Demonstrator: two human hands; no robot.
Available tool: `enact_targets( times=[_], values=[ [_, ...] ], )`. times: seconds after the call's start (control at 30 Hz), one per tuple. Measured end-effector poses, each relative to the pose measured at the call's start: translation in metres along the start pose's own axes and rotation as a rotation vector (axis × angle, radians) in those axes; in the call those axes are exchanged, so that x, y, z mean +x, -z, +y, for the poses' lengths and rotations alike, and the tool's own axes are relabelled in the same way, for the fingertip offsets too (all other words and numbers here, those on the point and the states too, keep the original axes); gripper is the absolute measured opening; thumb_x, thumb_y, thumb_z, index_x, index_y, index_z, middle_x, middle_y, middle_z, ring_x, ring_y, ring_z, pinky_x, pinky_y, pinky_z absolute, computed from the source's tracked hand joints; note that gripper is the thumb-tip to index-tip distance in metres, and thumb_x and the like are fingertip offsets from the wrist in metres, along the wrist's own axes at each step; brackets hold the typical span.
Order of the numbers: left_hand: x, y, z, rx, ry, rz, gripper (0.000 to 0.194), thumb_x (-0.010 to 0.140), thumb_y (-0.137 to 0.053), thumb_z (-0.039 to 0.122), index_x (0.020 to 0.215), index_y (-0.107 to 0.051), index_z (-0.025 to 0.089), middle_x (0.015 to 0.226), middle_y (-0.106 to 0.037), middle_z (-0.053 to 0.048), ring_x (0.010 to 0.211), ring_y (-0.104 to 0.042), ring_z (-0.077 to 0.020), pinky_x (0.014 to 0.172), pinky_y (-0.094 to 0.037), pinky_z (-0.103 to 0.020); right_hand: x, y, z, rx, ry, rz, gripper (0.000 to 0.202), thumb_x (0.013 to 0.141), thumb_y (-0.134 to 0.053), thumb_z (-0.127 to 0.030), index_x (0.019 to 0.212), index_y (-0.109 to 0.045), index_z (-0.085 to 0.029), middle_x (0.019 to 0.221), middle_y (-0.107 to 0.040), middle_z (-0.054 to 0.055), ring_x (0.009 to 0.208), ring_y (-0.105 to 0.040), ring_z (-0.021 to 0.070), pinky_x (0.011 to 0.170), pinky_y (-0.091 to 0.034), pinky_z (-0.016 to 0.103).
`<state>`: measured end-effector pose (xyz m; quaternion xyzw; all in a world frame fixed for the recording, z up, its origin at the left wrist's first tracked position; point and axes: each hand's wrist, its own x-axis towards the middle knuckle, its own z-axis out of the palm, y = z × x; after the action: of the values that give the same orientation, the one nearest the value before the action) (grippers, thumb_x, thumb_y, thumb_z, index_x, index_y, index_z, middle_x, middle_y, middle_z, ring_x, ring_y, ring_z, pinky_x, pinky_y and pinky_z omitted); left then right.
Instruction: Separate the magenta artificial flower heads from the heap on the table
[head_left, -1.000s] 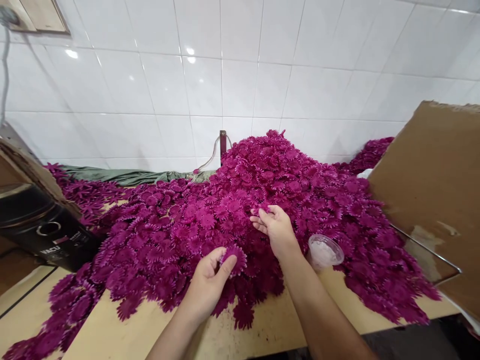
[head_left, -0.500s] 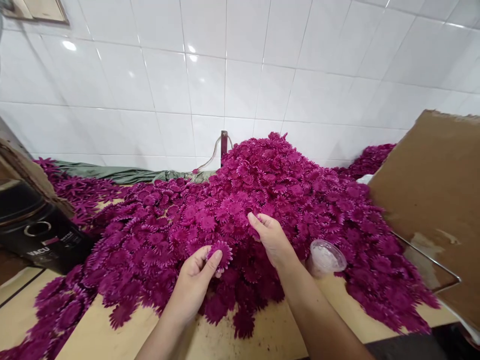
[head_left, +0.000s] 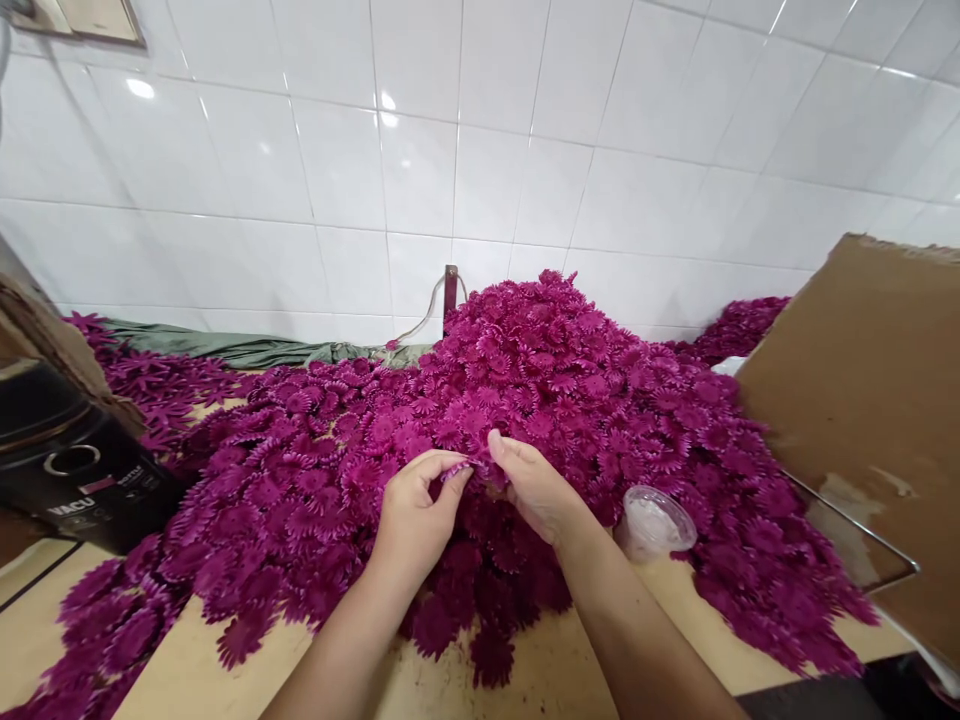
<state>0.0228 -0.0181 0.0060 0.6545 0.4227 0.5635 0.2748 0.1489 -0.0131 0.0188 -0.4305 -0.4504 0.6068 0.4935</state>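
Note:
A large heap of magenta fabric flower petals (head_left: 555,350) covers much of the table, each piece round with a fringed edge. My left hand (head_left: 424,500) pinches a petal piece (head_left: 457,468) between thumb and fingers, seen nearly edge-on. Right beside it, my right hand (head_left: 536,485) is closed at the same piece, thumb pointing up. Its fingertips are partly hidden, and I cannot tell exactly what they grip. To the right of my right forearm stands a clear plastic cup (head_left: 654,522) with whitish stuff inside.
At the left stands a black box (head_left: 75,460) with lettering. A brown cardboard sheet (head_left: 862,400) leans at the right, with a thin metal rod (head_left: 855,520) before it. Green cloth (head_left: 225,342) lies along the white tiled wall (head_left: 322,150). The wooden tabletop (head_left: 645,640) shows in front.
My left hand has moved up and right to meet my right hand. The petal piece has turned from facing me to nearly edge-on. My right hand has shifted slightly.

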Motion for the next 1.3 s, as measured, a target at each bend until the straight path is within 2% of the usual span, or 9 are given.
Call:
enact_targets(
  times=[0.1, 0.23, 0.4, 0.57, 0.73, 0.87, 1.07, 1.17, 1.3],
  values=[
    [0.002, 0.009, -0.007, 0.004, 0.066, 0.056, 0.013, 0.067, -0.056, 0.027, 0.070, -0.065, 0.018, 0.073, -0.069, -0.004, 0.071, -0.062, -0.0178, 0.074, -0.049, -0.032, -0.002, 0.004, -0.003, 0.033, -0.020, -0.028, 0.042, 0.048, -0.073, -0.049, 0.058, -0.047, -0.018, 0.051, -0.048, -0.008, 0.049, -0.041, 0.0060, 0.051, -0.036, 0.020],
    [0.014, 0.031, -0.015, 0.014, 0.191, 0.160, 0.023, 0.065, -0.057, 0.035, 0.076, -0.065, 0.016, 0.080, -0.070, -0.007, 0.079, -0.063, -0.0219, 0.081, -0.047, -0.039, -0.002, 0.010, -0.007, 0.091, 0.003, 0.074, 0.040, 0.044, -0.077, -0.039, 0.060, -0.047, -0.018, 0.058, -0.060, -0.005, 0.052, -0.050, 0.0064, 0.053, -0.039, 0.020],
    [0.027, 0.050, -0.016, 0.221, 0.056, 0.185, 0.018, 0.066, -0.056, 0.033, 0.070, -0.065, 0.018, 0.119, -0.057, -0.012, 0.116, -0.046, -0.0275, 0.101, -0.029, -0.044, 0.001, 0.007, -0.010, -0.020, 0.031, 0.156, 0.031, 0.046, -0.074, -0.032, 0.064, -0.054, -0.016, 0.054, -0.061, -0.004, 0.046, -0.050, 0.0062, 0.049, -0.038, 0.020],
    [0.015, 0.038, -0.001, 0.134, -0.027, 0.039, 0.019, 0.073, -0.052, 0.031, 0.075, -0.065, 0.017, 0.102, -0.067, -0.011, 0.096, -0.060, -0.0225, 0.092, -0.042, -0.041, 0.013, -0.002, -0.004, -0.117, 0.078, 0.234, 0.030, 0.051, -0.069, -0.040, 0.054, -0.050, -0.017, 0.039, -0.052, -0.006, 0.033, -0.034, 0.0036, 0.037, -0.024, 0.019],
    [0.005, 0.012, 0.004, -0.003, 0.016, -0.156, 0.015, 0.072, -0.053, 0.024, 0.073, -0.067, 0.018, 0.105, -0.067, -0.009, 0.098, -0.061, -0.0210, 0.090, -0.044, -0.038, 0.019, -0.005, 0.002, -0.155, 0.094, 0.222, 0.041, 0.055, -0.061, -0.055, 0.047, -0.044, -0.019, 0.031, -0.035, -0.010, 0.031, -0.024, 0.0039, 0.036, -0.017, 0.022],
    [0.003, 0.001, -0.003, 0.077, -0.058, -0.084, 0.015, 0.073, -0.053, 0.024, 0.075, -0.067, 0.020, 0.100, -0.069, -0.009, 0.092, -0.063, -0.0207, 0.086, -0.046, -0.038, 0.017, -0.006, 0.003, -0.178, 0.132, 0.207, 0.045, 0.060, -0.054, -0.061, 0.044, -0.040, -0.020, 0.035, -0.034, -0.008, 0.035, -0.026, 0.0054, 0.038, -0.018, 0.023],
    [-0.001, 0.000, -0.005, 0.365, -0.275, 0.053, 0.017, 0.073, -0.051, 0.019, 0.076, -0.067, 0.022, 0.080, -0.072, -0.005, 0.079, -0.064, -0.0210, 0.081, -0.044, -0.040, 0.010, -0.010, -0.001, -0.168, 0.147, 0.168, 0.023, 0.062, -0.059, -0.042, 0.065, -0.051, -0.020, 0.044, -0.043, -0.008, 0.040, -0.033, 0.0072, 0.041, -0.025, 0.022],
    [0.003, 0.007, -0.008, 0.321, -0.195, 0.108, 0.015, 0.074, -0.051, 0.023, 0.075, -0.066, 0.019, 0.078, -0.070, -0.006, 0.078, -0.063, -0.0201, 0.079, -0.045, -0.037, 0.010, -0.006, -0.002, -0.136, 0.119, 0.138, 0.020, 0.062, -0.058, -0.034, 0.072, -0.052, -0.018, 0.043, -0.045, -0.008, 0.040, -0.036, 0.0070, 0.042, -0.028, 0.021],
    [0.016, 0.029, -0.017, 0.216, -0.046, 0.224, 0.016, 0.071, -0.053, 0.029, 0.074, -0.065, 0.018, 0.076, -0.068, -0.005, 0.074, -0.062, -0.0194, 0.077, -0.048, -0.034, 0.017, 0.011, -0.004, -0.127, 0.149, 0.275, 0.014, 0.063, -0.055, -0.028, 0.072, -0.049, -0.020, 0.048, -0.047, -0.007, 0.042, -0.040, 0.0073, 0.045, -0.033, 0.021]
  ],
)
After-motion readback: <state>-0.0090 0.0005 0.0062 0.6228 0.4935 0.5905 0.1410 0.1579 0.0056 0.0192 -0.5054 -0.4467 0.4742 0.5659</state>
